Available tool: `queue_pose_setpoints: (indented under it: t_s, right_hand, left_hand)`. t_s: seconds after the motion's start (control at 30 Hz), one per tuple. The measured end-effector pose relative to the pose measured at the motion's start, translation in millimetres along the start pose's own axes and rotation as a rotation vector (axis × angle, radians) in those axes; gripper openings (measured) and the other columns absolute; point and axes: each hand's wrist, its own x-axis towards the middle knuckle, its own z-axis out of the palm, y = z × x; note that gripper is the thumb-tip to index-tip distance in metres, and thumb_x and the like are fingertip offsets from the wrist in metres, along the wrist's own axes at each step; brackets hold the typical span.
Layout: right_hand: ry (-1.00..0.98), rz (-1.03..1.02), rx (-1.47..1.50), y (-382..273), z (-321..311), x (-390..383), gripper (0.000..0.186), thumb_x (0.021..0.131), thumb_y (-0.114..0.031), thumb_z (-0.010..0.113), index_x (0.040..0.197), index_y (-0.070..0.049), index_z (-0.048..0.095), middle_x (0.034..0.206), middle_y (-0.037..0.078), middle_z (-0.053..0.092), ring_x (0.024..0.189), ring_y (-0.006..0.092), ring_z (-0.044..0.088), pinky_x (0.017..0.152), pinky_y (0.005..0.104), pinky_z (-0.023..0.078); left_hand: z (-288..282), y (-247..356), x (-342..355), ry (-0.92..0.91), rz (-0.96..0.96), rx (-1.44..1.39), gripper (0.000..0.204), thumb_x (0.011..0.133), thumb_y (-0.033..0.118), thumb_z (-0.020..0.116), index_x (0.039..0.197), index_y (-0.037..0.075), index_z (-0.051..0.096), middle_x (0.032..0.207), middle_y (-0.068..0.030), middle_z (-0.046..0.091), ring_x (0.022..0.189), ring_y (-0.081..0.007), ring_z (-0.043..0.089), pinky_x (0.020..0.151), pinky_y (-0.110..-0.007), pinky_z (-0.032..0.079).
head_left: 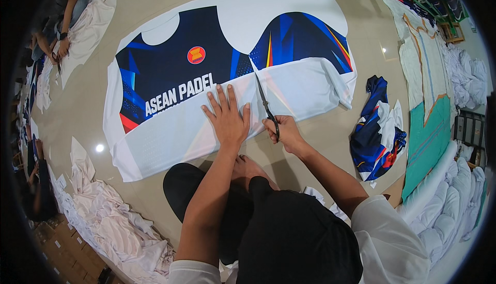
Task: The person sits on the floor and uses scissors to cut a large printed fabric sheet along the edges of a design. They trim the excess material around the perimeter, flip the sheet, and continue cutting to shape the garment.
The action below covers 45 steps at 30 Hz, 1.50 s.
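Glossy beige tiled floor [88, 103] in workroom; dark blue printed fabric sheet with white border [160, 69] spread across it, near part folded over, pale underside up
Left hand [226, 121] flat on fold, fingers spread, gripping nothing
Right hand [287, 133] closed round handles of slim black scissors [264, 99], blades over fold
To right: crumpled blue-and-white printed cloth [374, 134], flat green fabric [429, 134]
To left: heaped pale fabric [111, 217], brown cardboard boxes [62, 248], co-worker's bare forearm [68, 15]

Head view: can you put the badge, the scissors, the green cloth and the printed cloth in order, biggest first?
1. Printed cloth
2. Green cloth
3. Scissors, long but thin
4. Badge
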Motion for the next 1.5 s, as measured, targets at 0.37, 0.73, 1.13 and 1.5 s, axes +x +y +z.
queue_pose_setpoints:
  t_s: [0.37, 0.73, 1.13, 1.5]
  right_hand:
    - [-0.007, 0.000, 0.001, -11, 2, 0, 0.031, 0.090, -0.027, 0.080, 0.079, -0.002, 0.065, 0.063, 0.003, 0.059, 0.048, 0.0104, 0.052, 0.043, 0.0270, 0.040]
    - [-0.018, -0.014, -0.007, -24, 6, 16, 0.030, 0.088, -0.028, 0.080, 0.081, -0.003, 0.065, 0.063, 0.003, 0.059, 0.049, 0.0103, 0.053, 0.044, 0.0272, 0.041]
    - [-0.001, -0.019, -0.017, -19, 5, 19, 0.029, 0.088, -0.026, 0.081, 0.079, -0.003, 0.066, 0.064, 0.003, 0.061, 0.050, 0.0106, 0.054, 0.043, 0.0273, 0.042]
    - [-0.015, -0.048, -0.037, -25, 3, 20, 0.032, 0.088, -0.029, 0.080, 0.079, -0.002, 0.067, 0.063, 0.003, 0.059, 0.048, 0.0118, 0.053, 0.043, 0.0283, 0.041]
  left_hand:
    - [0, 1, 1, -0.025, -0.017, 0.003, 0.077, 0.106, 0.054, 0.043, 0.169, 0.011, 0.027, 0.176, -0.0191, 0.017, 0.162, -0.0472, 0.006, 0.126, -0.070, 0.000]
    - [-3, 1, 0, -0.018, -0.012, -0.017, 0.076, 0.106, 0.052, 0.044, 0.168, 0.010, 0.028, 0.176, -0.0194, 0.016, 0.162, -0.0472, 0.005, 0.126, -0.070, -0.001]
    - [-1, -1, 0, -0.009, -0.006, -0.011, 0.078, 0.106, 0.052, 0.045, 0.168, 0.010, 0.028, 0.176, -0.0189, 0.016, 0.162, -0.0474, 0.006, 0.125, -0.071, 0.000]
    - [-2, -1, -1, -0.007, -0.005, -0.019, 0.077, 0.106, 0.052, 0.045, 0.168, 0.010, 0.029, 0.176, -0.0193, 0.016, 0.162, -0.0475, 0.006, 0.125, -0.071, 0.000]
